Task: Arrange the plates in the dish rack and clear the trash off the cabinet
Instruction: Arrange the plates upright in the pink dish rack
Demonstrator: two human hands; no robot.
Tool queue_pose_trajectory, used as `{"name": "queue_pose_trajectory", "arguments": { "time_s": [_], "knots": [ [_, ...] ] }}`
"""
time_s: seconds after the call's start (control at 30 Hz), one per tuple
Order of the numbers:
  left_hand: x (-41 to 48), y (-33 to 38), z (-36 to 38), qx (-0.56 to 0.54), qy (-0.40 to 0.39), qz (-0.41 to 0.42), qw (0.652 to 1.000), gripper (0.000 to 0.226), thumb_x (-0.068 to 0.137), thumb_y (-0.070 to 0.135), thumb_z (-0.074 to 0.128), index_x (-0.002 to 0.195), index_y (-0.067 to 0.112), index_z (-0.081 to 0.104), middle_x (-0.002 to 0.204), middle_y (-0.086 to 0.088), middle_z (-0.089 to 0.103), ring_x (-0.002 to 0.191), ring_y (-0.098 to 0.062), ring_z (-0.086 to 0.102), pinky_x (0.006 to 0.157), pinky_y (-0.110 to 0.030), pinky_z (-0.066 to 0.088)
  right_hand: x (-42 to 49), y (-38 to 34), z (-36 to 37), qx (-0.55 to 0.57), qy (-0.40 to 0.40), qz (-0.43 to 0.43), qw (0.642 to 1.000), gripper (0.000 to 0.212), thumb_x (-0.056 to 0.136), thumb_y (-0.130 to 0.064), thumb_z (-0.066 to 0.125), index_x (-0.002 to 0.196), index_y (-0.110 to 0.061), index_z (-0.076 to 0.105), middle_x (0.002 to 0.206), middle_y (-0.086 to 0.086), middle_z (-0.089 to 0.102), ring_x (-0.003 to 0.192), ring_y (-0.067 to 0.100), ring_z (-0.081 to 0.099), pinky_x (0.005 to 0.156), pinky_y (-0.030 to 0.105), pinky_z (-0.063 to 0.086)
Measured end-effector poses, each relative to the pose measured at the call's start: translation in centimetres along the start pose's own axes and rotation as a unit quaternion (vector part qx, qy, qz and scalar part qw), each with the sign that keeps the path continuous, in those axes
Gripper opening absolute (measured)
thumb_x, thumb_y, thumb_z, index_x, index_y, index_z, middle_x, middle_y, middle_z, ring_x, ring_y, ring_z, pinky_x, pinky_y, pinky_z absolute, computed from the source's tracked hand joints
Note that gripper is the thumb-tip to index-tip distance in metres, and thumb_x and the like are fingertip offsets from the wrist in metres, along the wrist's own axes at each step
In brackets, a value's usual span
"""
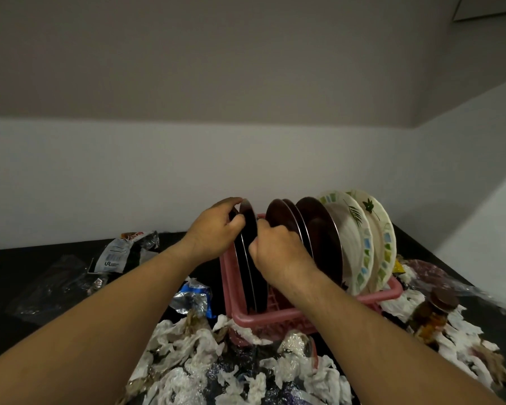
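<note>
A pink dish rack (pixel 275 318) stands on the black cabinet top (pixel 18 276). Upright in it are several dark brown plates (pixel 322 229) and two cream patterned plates (pixel 360 244) at the right end. At the rack's left end stand two dark plates (pixel 250 258) on edge. My left hand (pixel 214 232) grips their top rim, thumb and fingers curled over it. My right hand (pixel 278 252) grips the same plates from the right side. Crumpled white tissues (pixel 193 355) and foil wrappers (pixel 192 299) lie in front of the rack.
A torn snack packet (pixel 123 252) and a clear plastic bag (pixel 50 287) lie at left. A brown-lidded jar (pixel 433 314) lies among tissues at right, beside more plastic wrap (pixel 438 276). The wall runs close behind the rack.
</note>
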State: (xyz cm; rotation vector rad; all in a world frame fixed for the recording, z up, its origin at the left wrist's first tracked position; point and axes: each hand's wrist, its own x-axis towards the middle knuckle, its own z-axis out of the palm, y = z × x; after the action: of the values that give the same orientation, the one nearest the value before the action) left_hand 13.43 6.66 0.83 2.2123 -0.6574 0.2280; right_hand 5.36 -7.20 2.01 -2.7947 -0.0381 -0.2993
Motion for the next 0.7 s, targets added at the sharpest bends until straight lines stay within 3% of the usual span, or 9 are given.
{"name": "queue_pose_trajectory", "arguments": {
  "time_s": [0.07,0.2,0.23,0.3,0.37,0.43,0.5,0.63,0.7],
  "knots": [
    [-0.2,0.3,0.3,-0.009,0.021,-0.019,1.000,0.046,0.094,0.033,0.049,0.138,0.023,0.047,0.089,0.019,0.056,0.068,0.017,0.052,0.058,0.000,0.039,1.0,0.0,-0.7,-0.006,-0.025,0.035,0.999,0.030,0.098,-0.015,0.048,0.128,-0.012,0.048,0.099,0.010,0.063,0.085,0.025,0.064,0.068,0.037,0.057],
    [-0.4,0.3,0.9,-0.042,0.060,-0.076,0.994,0.064,0.091,0.044,0.058,0.145,0.017,0.036,0.122,-0.001,0.060,0.100,-0.001,0.054,0.081,-0.016,0.040,1.7,0.1,-0.8,-0.001,-0.035,0.055,0.998,0.036,0.097,-0.011,0.050,0.132,-0.015,0.045,0.089,0.002,0.055,0.080,0.020,0.059,0.060,0.031,0.052],
    [-0.5,0.4,1.1,-0.040,0.077,-0.094,0.992,0.060,0.090,0.048,0.058,0.138,0.015,0.044,0.116,-0.001,0.062,0.098,-0.005,0.057,0.079,-0.018,0.043,1.7,0.0,-0.6,-0.001,-0.032,0.053,0.998,0.037,0.097,-0.011,0.050,0.133,-0.015,0.044,0.086,0.001,0.053,0.077,0.019,0.058,0.056,0.030,0.049],
    [-0.7,0.7,1.4,-0.013,0.083,-0.132,0.988,0.042,0.089,0.055,0.055,0.099,0.015,0.059,0.082,0.006,0.063,0.070,-0.005,0.058,0.057,-0.018,0.042,1.5,-0.1,-0.3,-0.008,-0.024,0.048,0.999,0.039,0.096,-0.009,0.049,0.133,-0.014,0.042,0.087,0.003,0.055,0.075,0.019,0.058,0.054,0.030,0.049],
    [-0.5,1.1,1.5,-0.053,0.056,-0.164,0.983,0.048,0.093,0.052,0.050,0.070,0.010,0.058,0.059,-0.001,0.059,0.051,-0.014,0.055,0.047,-0.025,0.042,1.5,-0.3,-0.3,-0.021,-0.019,0.043,0.999,0.038,0.095,-0.008,0.050,0.131,-0.013,0.042,0.094,0.008,0.060,0.076,0.021,0.058,0.054,0.031,0.049],
    [-0.4,1.8,1.4,-0.057,0.042,-0.173,0.982,0.048,0.097,0.038,0.044,0.061,0.009,0.055,0.054,-0.005,0.054,0.048,-0.018,0.051,0.046,-0.027,0.040,1.6,-0.3,-0.6,-0.030,-0.015,0.037,0.999,0.034,0.094,-0.007,0.051,0.127,-0.011,0.043,0.093,0.008,0.059,0.075,0.020,0.058,0.053,0.030,0.048],
    [-0.1,2.3,1.3,0.000,0.041,-0.171,0.984,0.043,0.097,0.028,0.041,0.060,0.010,0.053,0.055,-0.005,0.051,0.048,-0.017,0.047,0.046,-0.025,0.035,1.7,-0.3,-1.5,-0.034,-0.003,0.033,0.999,0.031,0.094,-0.007,0.051,0.125,-0.011,0.044,0.093,0.008,0.057,0.073,0.018,0.054,0.051,0.027,0.044],
    [0.4,2.8,0.0,0.032,0.048,-0.174,0.983,0.041,0.099,0.027,0.040,0.066,0.009,0.056,0.061,-0.006,0.054,0.052,-0.016,0.049,0.047,-0.025,0.033,2.2,-0.1,-3.9,-0.032,0.041,0.032,0.998,0.034,0.095,-0.009,0.053,0.128,-0.010,0.045,0.110,0.013,0.060,0.092,0.027,0.060,0.072,0.038,0.055],
    [1.0,3.0,-1.5,0.033,0.065,-0.168,0.983,0.041,0.099,0.026,0.040,0.069,0.005,0.059,0.063,-0.008,0.056,0.053,-0.017,0.051,0.047,-0.025,0.034,2.5,0.1,-4.8,-0.041,0.062,0.029,0.997,0.036,0.094,-0.009,0.055,0.129,-0.009,0.045,0.110,0.013,0.060,0.089,0.026,0.059,0.068,0.035,0.050]
  ]
}}
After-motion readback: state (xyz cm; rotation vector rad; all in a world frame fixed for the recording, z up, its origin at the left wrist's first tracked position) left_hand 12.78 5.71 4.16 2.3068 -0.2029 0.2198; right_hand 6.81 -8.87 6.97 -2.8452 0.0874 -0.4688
